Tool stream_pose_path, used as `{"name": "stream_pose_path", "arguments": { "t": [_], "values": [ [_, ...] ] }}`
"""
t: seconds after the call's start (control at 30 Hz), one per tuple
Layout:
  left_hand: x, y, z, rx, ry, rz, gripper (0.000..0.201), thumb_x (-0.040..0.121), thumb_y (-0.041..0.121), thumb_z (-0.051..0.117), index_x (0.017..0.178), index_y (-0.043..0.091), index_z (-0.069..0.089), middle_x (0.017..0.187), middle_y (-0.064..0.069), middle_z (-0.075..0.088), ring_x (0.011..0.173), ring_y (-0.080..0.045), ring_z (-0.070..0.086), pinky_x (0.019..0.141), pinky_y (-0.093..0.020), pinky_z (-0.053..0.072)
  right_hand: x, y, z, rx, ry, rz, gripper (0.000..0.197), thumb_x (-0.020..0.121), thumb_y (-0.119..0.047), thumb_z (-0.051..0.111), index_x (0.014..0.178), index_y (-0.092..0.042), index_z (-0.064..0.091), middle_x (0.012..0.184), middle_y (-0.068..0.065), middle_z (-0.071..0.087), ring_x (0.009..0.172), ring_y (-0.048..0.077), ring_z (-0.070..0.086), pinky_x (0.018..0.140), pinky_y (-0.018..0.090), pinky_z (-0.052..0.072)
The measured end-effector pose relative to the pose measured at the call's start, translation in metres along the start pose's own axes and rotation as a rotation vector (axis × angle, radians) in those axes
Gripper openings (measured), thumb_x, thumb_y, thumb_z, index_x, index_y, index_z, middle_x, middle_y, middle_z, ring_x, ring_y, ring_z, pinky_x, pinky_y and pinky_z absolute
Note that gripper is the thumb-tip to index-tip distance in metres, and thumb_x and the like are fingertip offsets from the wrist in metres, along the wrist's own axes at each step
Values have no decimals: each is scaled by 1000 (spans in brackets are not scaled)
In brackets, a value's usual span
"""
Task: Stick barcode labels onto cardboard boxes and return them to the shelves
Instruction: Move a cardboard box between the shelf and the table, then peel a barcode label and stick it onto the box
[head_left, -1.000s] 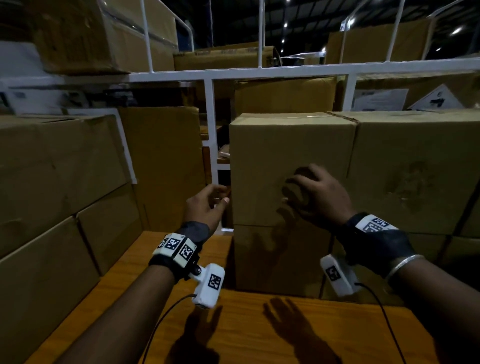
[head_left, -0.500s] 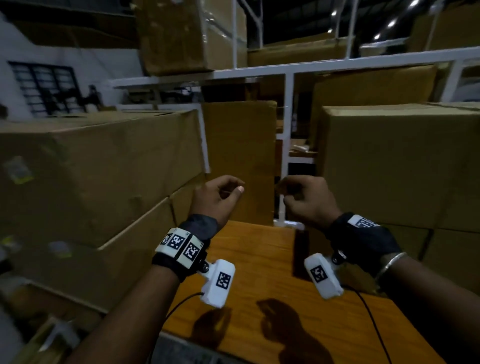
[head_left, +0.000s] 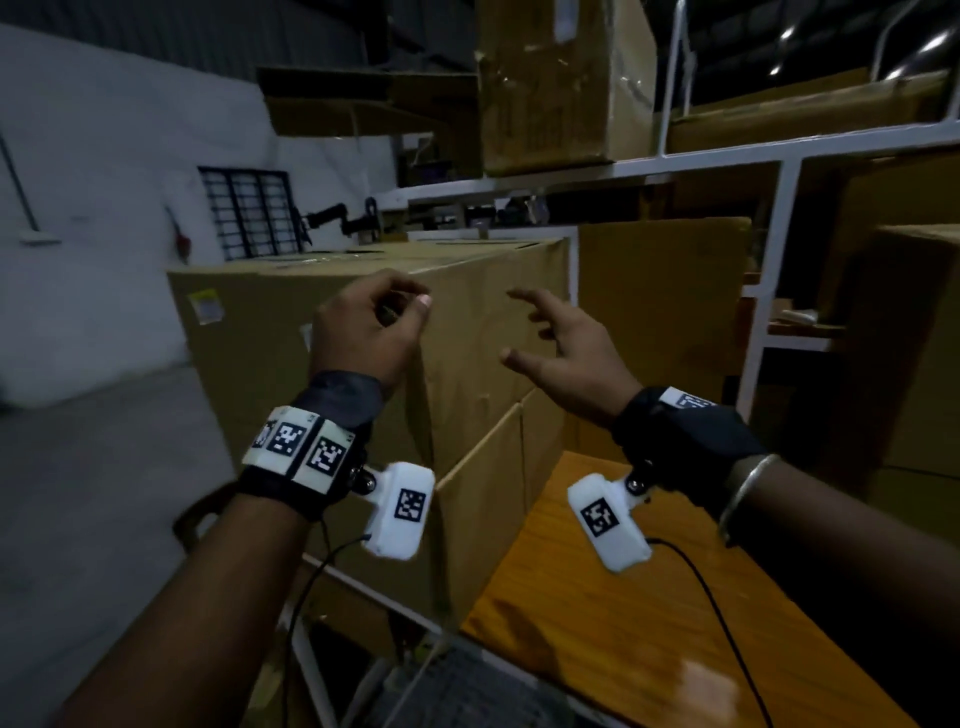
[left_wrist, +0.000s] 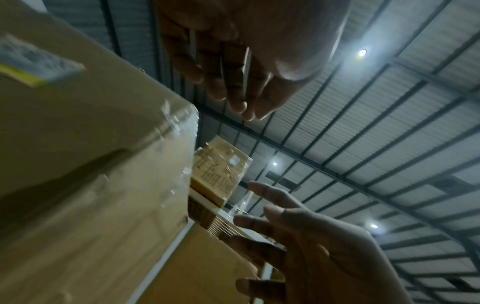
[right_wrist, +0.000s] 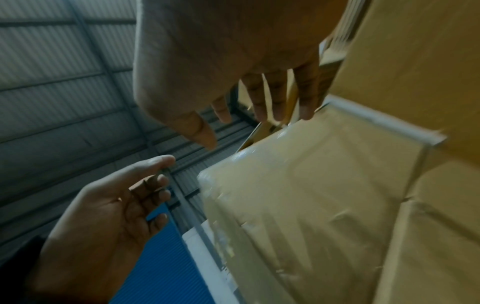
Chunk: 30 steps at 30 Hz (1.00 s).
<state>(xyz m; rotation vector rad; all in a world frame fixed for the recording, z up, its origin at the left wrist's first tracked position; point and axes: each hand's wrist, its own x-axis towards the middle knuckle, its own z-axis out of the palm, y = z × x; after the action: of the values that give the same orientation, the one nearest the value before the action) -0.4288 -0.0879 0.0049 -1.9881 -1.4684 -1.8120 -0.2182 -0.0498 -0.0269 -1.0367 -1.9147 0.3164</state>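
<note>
A large cardboard box (head_left: 483, 332) tops a stack on the left, with a small yellow and white label (head_left: 205, 306) on its left face. My left hand (head_left: 410, 306) hovers in front of the box's near corner, fingers loosely curled, holding nothing. My right hand (head_left: 524, 327) is raised just to its right before the box's right face, fingers spread. The left wrist view shows the box (left_wrist: 78, 144), its label (left_wrist: 33, 61), my left hand (left_wrist: 244, 102) and my right hand (left_wrist: 285, 226). The right wrist view shows my right hand (right_wrist: 246, 115) near the box's (right_wrist: 311, 205) taped edge. Whether either hand touches the box is unclear.
A wooden table top (head_left: 623, 597) lies below my right wrist. A white shelf frame (head_left: 769, 260) stands behind, with boxes on it, one above (head_left: 561, 88) and one at the right (head_left: 924, 338). Another box (head_left: 483, 519) sits under the large one. Grey floor (head_left: 104, 467) lies left.
The view has swung left, from the box on the right to the left stack. Both hands rose with it, and my right hand went from curled to spread.
</note>
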Motion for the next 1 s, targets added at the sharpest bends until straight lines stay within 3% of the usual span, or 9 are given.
{"name": "stream_pose_path", "arguments": {
  "t": [0.07,0.17,0.3,0.5,0.57,0.63,0.7,0.77,1.0],
  "values": [
    [17,-27,-20,-3,17,-50,17,84,20,72,96,31,67,89,5,67,82,-10,62,75,-26,55,15,-16,18,30,-37,10,71,88,-47,72,149,-40,36,148,6,46,133,25,45,106,47,45],
    [37,-71,-40,35,27,-154,34,80,21,76,112,26,63,108,-2,63,98,-19,61,86,-40,56,36,-38,39,54,-71,13,80,87,-50,72,154,-39,29,157,4,40,140,27,41,109,37,39],
    [49,-107,-49,185,-2,-270,63,81,24,77,137,21,49,130,-14,48,116,-32,51,92,-36,47,57,-61,62,73,-76,31,85,85,-50,74,155,-39,27,159,4,38,142,28,41,104,31,38],
    [55,-140,-48,162,-106,-444,95,71,19,85,149,25,31,148,-19,31,129,-38,40,100,-43,41,77,-71,84,27,-49,57,82,81,-37,81,150,-33,37,149,5,48,126,23,53,53,0,39],
    [55,-146,-46,141,-117,-459,102,68,22,88,150,25,28,150,-18,28,133,-38,37,103,-44,39,77,-70,87,32,-21,58,76,80,-31,83,145,-30,43,143,5,51,112,16,54,43,2,38],
    [53,-152,-45,132,-124,-462,107,66,25,90,151,26,25,153,-17,25,136,-38,34,107,-47,36,76,-68,88,36,19,37,67,82,-26,82,139,-28,47,132,3,56,105,14,56,55,7,49],
    [51,-157,-43,122,-115,-460,113,65,25,90,153,26,21,156,-18,20,139,-38,30,110,-50,34,73,-65,87,46,58,21,55,85,-23,79,132,-26,50,118,-1,58,102,17,62,73,25,60],
    [51,-161,-43,99,-105,-467,118,64,23,90,155,28,15,157,-18,15,141,-38,26,111,-52,32,71,-63,84,80,63,33,50,87,-21,77,129,-26,50,112,-3,56,98,16,63,77,35,63],
    [59,-155,-49,177,-70,-485,143,45,41,96,155,29,6,156,-13,12,141,-40,25,113,-56,31,56,-51,63,172,109,48,44,89,-16,74,125,-24,50,103,-9,57,97,16,66,74,35,64]
  ]
}}
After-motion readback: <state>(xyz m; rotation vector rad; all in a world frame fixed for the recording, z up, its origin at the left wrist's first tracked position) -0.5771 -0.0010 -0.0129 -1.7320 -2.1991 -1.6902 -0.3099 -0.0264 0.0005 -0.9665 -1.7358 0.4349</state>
